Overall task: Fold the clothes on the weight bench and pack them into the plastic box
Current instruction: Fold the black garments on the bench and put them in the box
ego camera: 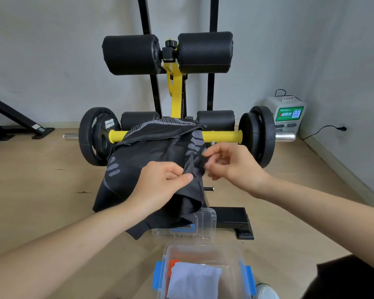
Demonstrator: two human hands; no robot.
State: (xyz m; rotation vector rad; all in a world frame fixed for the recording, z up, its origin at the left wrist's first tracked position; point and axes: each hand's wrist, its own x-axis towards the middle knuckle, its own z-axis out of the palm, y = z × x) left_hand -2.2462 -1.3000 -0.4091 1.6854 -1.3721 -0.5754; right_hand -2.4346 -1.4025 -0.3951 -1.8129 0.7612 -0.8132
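At six o'clock, the plastic box already holds folded clothes, while at centre the left hand and right hand pinch the unfolded black garment draped over the counter.

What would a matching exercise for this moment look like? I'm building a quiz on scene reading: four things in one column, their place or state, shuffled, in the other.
Things:
1. black garment
2. pale folded cloth
3. clear lid
4. white charging unit

Places or states:
A. against the right wall, on the floor
B. inside the plastic box
C. draped over the bench, pinched by both hands
D. on the floor at the bench's near end, partly under hanging fabric

Pairs: 1-C, 2-B, 3-D, 4-A
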